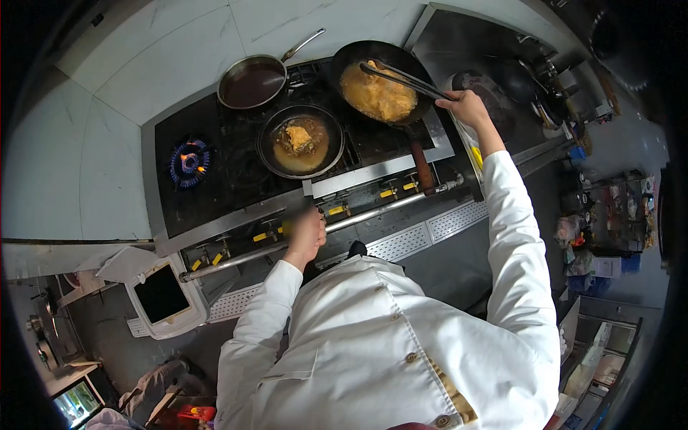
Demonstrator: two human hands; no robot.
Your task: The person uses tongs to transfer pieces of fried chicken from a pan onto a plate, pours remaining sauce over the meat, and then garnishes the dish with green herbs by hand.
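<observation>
My right hand (467, 108) holds long dark tongs (406, 81) that reach over a black wok (371, 49). Their tips are at golden battered food (386, 102) in bubbling oil; I cannot tell if they pinch a piece. The wok's wooden handle (422, 164) points towards me with no hand on it. My left hand (306, 236), partly blurred, is closed around the handle (308, 189) of a dark frying pan (334, 126). One golden piece (298, 138) lies in that pan in shallow brownish liquid.
A saucepan (222, 95) of dark liquid stands behind the frying pan. On the left of the stove (177, 215), a burner (189, 164) burns with a blue flame. Yellow gas valves (338, 209) and a metal pipe (371, 212) line the front. A white lidded bin (196, 287) stands lower left.
</observation>
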